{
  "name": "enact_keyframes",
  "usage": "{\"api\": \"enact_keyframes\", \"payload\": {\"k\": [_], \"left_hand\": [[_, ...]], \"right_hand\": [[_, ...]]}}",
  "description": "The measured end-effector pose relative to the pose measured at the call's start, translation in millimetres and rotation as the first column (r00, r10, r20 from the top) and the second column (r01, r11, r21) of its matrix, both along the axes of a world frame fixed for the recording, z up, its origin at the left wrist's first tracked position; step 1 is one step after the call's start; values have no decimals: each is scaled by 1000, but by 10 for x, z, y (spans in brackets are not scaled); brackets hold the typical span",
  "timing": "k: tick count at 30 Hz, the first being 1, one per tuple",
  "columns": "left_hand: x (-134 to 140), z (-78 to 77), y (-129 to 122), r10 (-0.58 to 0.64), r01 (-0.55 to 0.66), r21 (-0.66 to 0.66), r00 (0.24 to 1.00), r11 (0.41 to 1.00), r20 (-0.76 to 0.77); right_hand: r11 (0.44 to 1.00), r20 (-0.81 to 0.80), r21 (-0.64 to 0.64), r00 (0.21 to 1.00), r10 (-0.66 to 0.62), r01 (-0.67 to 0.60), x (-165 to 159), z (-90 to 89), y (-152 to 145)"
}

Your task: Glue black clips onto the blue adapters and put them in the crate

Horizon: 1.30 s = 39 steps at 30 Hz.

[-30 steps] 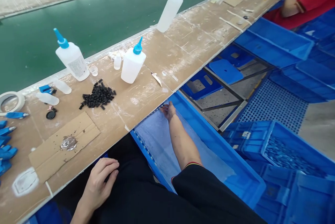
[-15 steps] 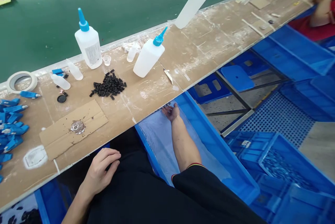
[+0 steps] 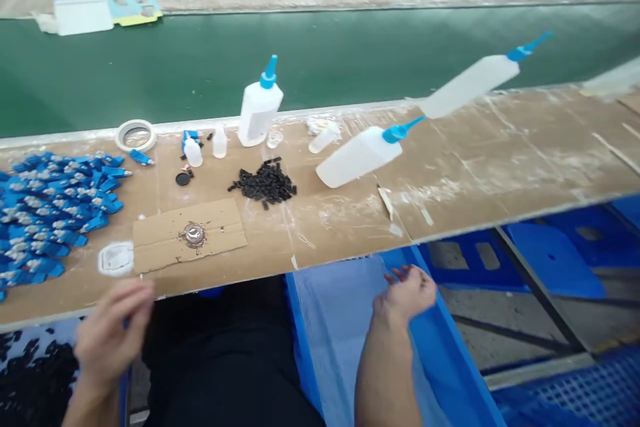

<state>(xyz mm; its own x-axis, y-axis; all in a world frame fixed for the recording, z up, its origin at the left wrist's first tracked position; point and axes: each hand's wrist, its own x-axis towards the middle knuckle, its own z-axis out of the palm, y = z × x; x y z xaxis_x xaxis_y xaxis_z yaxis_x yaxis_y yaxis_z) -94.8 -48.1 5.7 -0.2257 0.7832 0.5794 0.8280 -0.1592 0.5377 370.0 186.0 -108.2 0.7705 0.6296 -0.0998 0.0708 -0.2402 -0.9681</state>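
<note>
My left hand [image 3: 114,330], smeared by motion, is near the front edge of the cardboard-covered table [image 3: 340,234]. Its fingers are loosely curved, the thumb is apart, and I see nothing between them. Over a blue bin [image 3: 450,347] lined with clear plastic sheet [image 3: 335,327], my right hand [image 3: 407,290] has its fingers half curled and apart, with nothing visible in it. On the table lie a pile of small black parts [image 3: 265,182] and a cardboard piece [image 3: 225,227] bearing a dark glossy blob [image 3: 194,235]. Many blue parts with whitish tips [image 3: 60,200] are heaped at left.
An upright white bottle [image 3: 259,114] and two tilted ones [image 3: 357,157] with blue nozzles stand along the table. Small squeeze bottles [image 3: 219,143], a tape roll [image 3: 136,136] and a black cap [image 3: 183,178] lie nearby. A bin with black parts [image 3: 37,374] is at lower left; blue stools [image 3: 555,260] are at right.
The view has swung left, showing more blue parts. My right hand has drawn back from the table's underside edge. My left hand has come off my lap and moved left.
</note>
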Motion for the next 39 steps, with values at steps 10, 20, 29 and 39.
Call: {"api": "enact_keyframes", "payload": {"k": [10,20,29,39], "left_hand": [[-924,-189,68,513,-645,-176,719,744,-469],[-859,-104,16,727,-781,-238,625,578,-285],[-891,19,265,732,-803,-384,584,456,-350],[-356,250,-83,270,-615,-24,310,788,912]], "right_hand": [[358,694,-318,42,719,-878,-1855,840,190],[326,627,-526,-99,773,-786,-2083,705,399],[291,592,-37,214,777,-956,-1976,927,8],[172,165,451,272,948,-875,-2328,978,-516]]}}
